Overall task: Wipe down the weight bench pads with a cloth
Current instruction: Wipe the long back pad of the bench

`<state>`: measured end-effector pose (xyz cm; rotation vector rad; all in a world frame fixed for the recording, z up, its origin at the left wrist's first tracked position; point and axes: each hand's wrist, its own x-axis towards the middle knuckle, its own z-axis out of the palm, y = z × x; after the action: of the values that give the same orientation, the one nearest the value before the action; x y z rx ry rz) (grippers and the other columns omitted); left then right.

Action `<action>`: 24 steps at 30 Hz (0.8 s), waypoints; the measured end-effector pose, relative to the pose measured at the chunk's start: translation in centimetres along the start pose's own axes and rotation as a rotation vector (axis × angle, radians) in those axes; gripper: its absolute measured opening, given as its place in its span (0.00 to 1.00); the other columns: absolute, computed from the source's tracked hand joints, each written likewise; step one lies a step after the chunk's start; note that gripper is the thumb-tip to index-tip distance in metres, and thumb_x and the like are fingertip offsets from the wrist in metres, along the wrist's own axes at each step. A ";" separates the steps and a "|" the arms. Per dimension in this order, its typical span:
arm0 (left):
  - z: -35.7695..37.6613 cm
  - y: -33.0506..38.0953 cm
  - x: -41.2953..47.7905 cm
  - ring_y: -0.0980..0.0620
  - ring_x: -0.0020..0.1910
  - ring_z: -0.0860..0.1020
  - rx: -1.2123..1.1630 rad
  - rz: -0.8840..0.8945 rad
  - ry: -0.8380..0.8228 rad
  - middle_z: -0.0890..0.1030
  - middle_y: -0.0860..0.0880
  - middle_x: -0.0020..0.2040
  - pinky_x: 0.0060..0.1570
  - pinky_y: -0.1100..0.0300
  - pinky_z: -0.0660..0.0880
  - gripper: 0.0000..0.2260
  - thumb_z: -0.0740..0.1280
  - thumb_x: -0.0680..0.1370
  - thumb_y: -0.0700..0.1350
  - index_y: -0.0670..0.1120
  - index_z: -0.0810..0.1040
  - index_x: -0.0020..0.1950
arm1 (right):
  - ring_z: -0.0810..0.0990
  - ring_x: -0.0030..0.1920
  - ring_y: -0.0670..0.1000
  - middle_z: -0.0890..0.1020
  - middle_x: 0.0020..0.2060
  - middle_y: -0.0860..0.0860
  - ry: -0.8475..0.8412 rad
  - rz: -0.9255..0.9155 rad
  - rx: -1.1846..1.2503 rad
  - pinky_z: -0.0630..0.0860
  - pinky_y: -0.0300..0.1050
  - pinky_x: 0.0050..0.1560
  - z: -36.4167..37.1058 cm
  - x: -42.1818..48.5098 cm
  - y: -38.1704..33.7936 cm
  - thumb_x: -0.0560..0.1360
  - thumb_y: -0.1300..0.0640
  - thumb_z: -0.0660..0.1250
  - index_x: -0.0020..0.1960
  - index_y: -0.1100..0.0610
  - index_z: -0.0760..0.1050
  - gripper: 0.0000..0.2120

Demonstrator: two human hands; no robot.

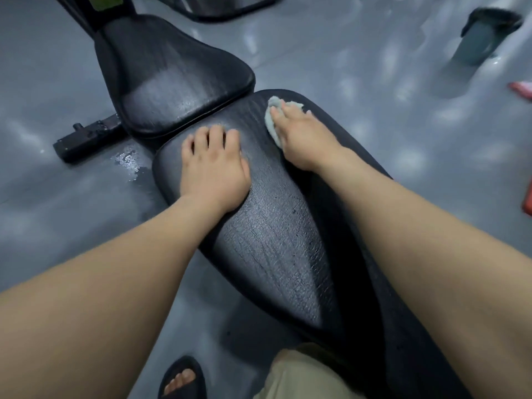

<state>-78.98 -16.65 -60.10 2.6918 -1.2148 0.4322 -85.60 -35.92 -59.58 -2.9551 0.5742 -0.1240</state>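
A long black back pad (276, 243) of the weight bench runs from the centre toward the lower right, its surface streaked with wet sheen. Beyond it sits the smaller black seat pad (172, 79), also damp. My left hand (214, 171) rests flat on the near-left end of the long pad, fingers spread. My right hand (302, 133) presses a pale grey-green cloth (272, 118) onto the far end of the long pad, fingers straight over it; most of the cloth is hidden under the hand.
The bench's black foot bar (86, 139) sticks out on the grey floor at left, with a small puddle (129, 162) beside it. A grey-blue container (478, 44) stands at the upper right. A foot in a dark sandal (181, 381) is near the bottom edge.
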 end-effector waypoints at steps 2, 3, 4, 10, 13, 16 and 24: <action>0.1 -0.2 0.2 0.39 0.63 0.70 0.000 -0.008 0.023 0.74 0.42 0.63 0.66 0.42 0.63 0.16 0.57 0.78 0.51 0.45 0.72 0.62 | 0.60 0.77 0.59 0.59 0.79 0.58 0.046 0.078 -0.020 0.56 0.57 0.77 -0.3 2.1 0.8 0.81 0.58 0.53 0.79 0.59 0.57 0.27; 0.2 -0.1 0.0 0.39 0.62 0.70 0.003 -0.008 0.031 0.74 0.43 0.63 0.66 0.42 0.63 0.16 0.57 0.78 0.51 0.45 0.72 0.62 | 0.63 0.74 0.60 0.63 0.77 0.59 0.076 0.095 -0.019 0.58 0.55 0.76 -0.2 2.6 0.9 0.81 0.58 0.53 0.77 0.61 0.60 0.24; 0.2 -0.3 0.3 0.39 0.62 0.70 0.011 -0.012 0.034 0.74 0.43 0.62 0.66 0.42 0.63 0.16 0.57 0.78 0.51 0.46 0.72 0.62 | 0.65 0.72 0.61 0.66 0.74 0.59 0.106 0.079 -0.012 0.59 0.53 0.74 0.0 3.6 0.6 0.81 0.58 0.54 0.74 0.61 0.63 0.22; 0.3 -0.2 0.3 0.39 0.62 0.70 0.039 -0.013 0.032 0.74 0.43 0.62 0.64 0.43 0.63 0.16 0.56 0.78 0.51 0.46 0.72 0.61 | 0.67 0.74 0.55 0.68 0.76 0.49 0.136 -0.301 0.104 0.59 0.49 0.75 1.5 6.2 -3.4 0.84 0.52 0.54 0.74 0.55 0.69 0.20; 0.5 -0.3 0.4 0.39 0.61 0.70 0.036 -0.021 0.040 0.74 0.44 0.63 0.63 0.44 0.63 0.15 0.57 0.78 0.51 0.46 0.73 0.60 | 0.68 0.74 0.51 0.69 0.75 0.46 0.115 -0.310 0.075 0.57 0.55 0.77 1.0 6.9 -4.0 0.85 0.48 0.52 0.76 0.50 0.67 0.21; 0.5 -0.3 0.4 0.40 0.63 0.70 0.032 -0.028 0.035 0.74 0.45 0.64 0.63 0.44 0.63 0.15 0.56 0.78 0.51 0.47 0.73 0.60 | 0.71 0.71 0.50 0.74 0.71 0.45 0.138 -0.256 0.069 0.55 0.56 0.76 -0.2 7.4 -2.6 0.85 0.44 0.50 0.74 0.45 0.69 0.21; 0.8 -0.2 0.5 0.40 0.63 0.69 0.019 -0.046 0.047 0.74 0.46 0.64 0.64 0.44 0.62 0.15 0.57 0.79 0.52 0.47 0.73 0.61 | 0.74 0.64 0.63 0.77 0.63 0.62 0.076 0.217 0.143 0.62 0.58 0.73 -0.7 6.9 5.0 0.84 0.52 0.49 0.62 0.57 0.72 0.17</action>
<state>-78.40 -17.08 -60.69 2.7031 -1.1398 0.5000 -81.15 -43.16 -59.20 -2.7389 0.8536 -0.2451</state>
